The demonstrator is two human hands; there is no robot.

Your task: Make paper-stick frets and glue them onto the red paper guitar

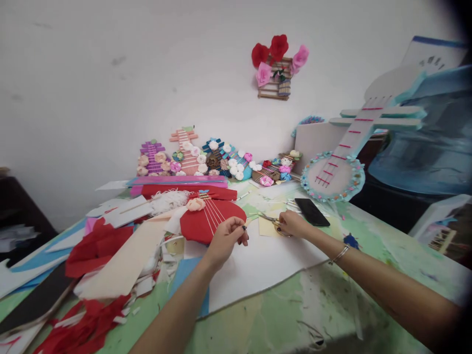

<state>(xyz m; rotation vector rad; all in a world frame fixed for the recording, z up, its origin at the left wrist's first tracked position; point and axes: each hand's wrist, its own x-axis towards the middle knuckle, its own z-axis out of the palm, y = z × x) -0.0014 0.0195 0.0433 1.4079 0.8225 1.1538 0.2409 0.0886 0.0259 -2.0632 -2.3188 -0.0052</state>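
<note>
Fingers curled together, my left hand [229,237] hovers in front of a red paper lute [193,226]; anything it pinches is too small to make out. The lute lies on the table with pale strings and a peach paper flower [195,204] on it. My right hand [292,225] is closed on a pair of scissors [272,219], whose blades point left. Under the scissors lies a pale yellow paper piece [266,227], on a large white sheet [254,268].
A black phone [311,212] lies just beyond my right hand. Red cloth or paper [98,248], cream strips [127,258] and scraps crowd the left side. Several decorated small lutes [190,155] line the wall. A large white lute [332,177] leans at right beside a water jug [435,137].
</note>
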